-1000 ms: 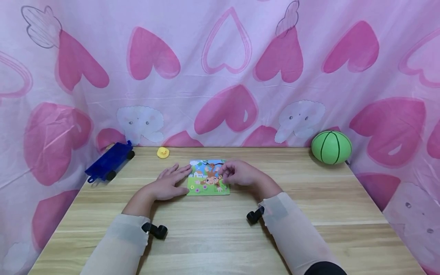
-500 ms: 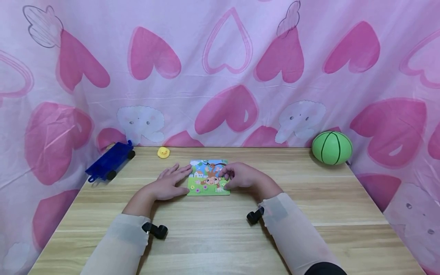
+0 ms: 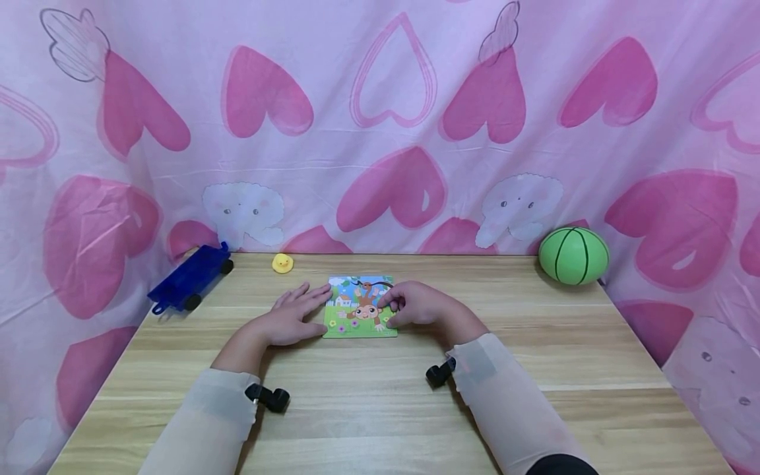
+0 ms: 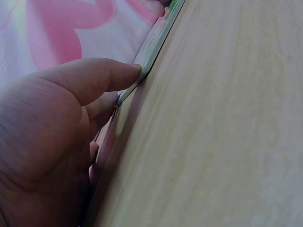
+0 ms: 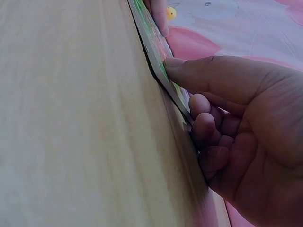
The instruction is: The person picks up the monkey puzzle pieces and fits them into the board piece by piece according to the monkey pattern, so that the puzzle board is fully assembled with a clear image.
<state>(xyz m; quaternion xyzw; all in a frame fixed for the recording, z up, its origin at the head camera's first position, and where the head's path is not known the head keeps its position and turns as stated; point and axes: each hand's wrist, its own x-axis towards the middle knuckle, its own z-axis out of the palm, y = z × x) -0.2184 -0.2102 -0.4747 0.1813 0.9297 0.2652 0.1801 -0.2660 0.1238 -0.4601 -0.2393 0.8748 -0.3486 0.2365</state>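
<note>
A thin puzzle board (image 3: pixel 350 328) with a cartoon monkey, a house and flowers lies on the wooden table. Along its left edge rests my left hand (image 3: pixel 287 318), fingers stretched and spread, thumb at the near left corner. The left wrist view has that thumb (image 4: pixel 125 75) pressing the board's edge. My right hand (image 3: pixel 420 303) is at the right side, index finger and thumb apart on the picture. In the right wrist view the thumb (image 5: pixel 182 68) presses on the board's surface, while the other fingers (image 5: pixel 204 126) bend loosely beside its edge.
A blue toy cart (image 3: pixel 191 280) stands at the back left, with a small yellow rubber duck (image 3: pixel 282 263) to its right. At the back right sits a green ball (image 3: pixel 573 256) with black lines. A pink heart-patterned curtain (image 3: pixel 320 158) hangs behind the table (image 3: pixel 356 409).
My right thumb has moved toward the near right corner, away from the index finger. The monkey's hand at the picture's lower right now shows more plainly. My left hand has stayed put.
</note>
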